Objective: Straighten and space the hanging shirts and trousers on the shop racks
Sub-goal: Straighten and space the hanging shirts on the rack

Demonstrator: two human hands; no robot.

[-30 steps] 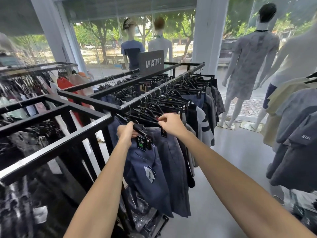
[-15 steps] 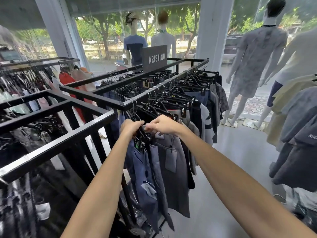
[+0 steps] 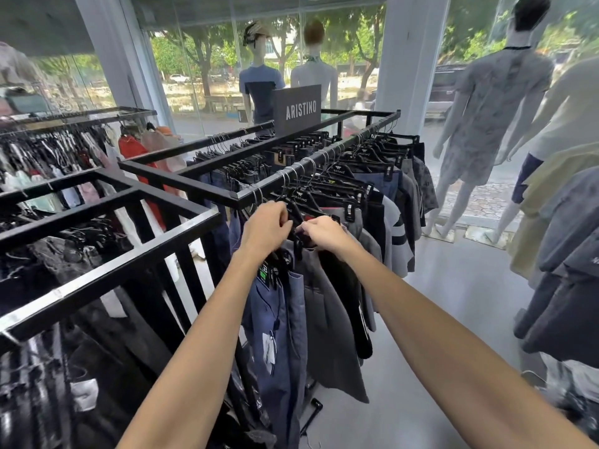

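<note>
L hand (image 3: 267, 226) & R hand (image 3: 324, 233) nearly touch at the near corner of the rack (image 3: 181, 186), just under its rail. L fingers are curled round the front hangers (image 3: 298, 218). R fingers pinch the next hanger's top, grip partly hidden. Navy trousers (image 3: 275, 319) hang below L wrist and grey trousers (image 3: 327, 319) below R wrist, touching each other. Rest of the row is packed tight along the rail twd the far end.

Navy and grey trousers (image 3: 301, 312) hang bunched on black rack (image 3: 181, 184).
</note>
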